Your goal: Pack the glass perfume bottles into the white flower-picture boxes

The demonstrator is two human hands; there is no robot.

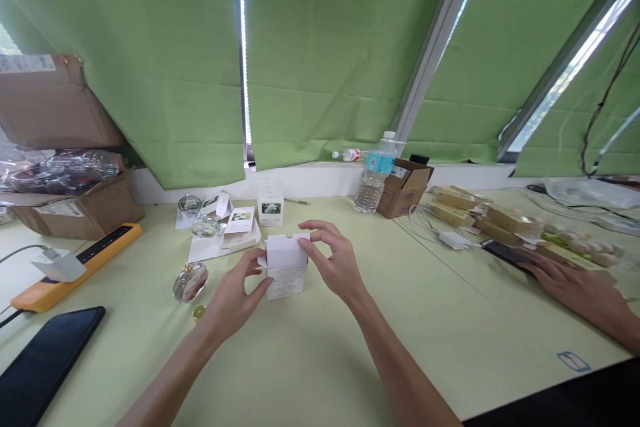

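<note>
A small white carton [287,282] with printed text stands upright on the table in front of me, its top flap [286,251] raised. My left hand [239,293] grips the carton's left side between thumb and fingers. At the upper right corner my right hand [336,260] holds the flap's edge, thumb in front and fingers curled over behind. To the left lies a glass perfume bottle [190,281] with a gold neck. A gold cap [199,313] sits beside my left forearm. The carton's inside is hidden from view.
Behind are opened white cartons [241,221], more glass bottles [190,204] and a closed carton [271,209]. A water bottle [374,177] stands by a brown box [406,188]. An orange power strip [107,250] and phone [50,363] lie left. Another person's hand [565,280] rests right.
</note>
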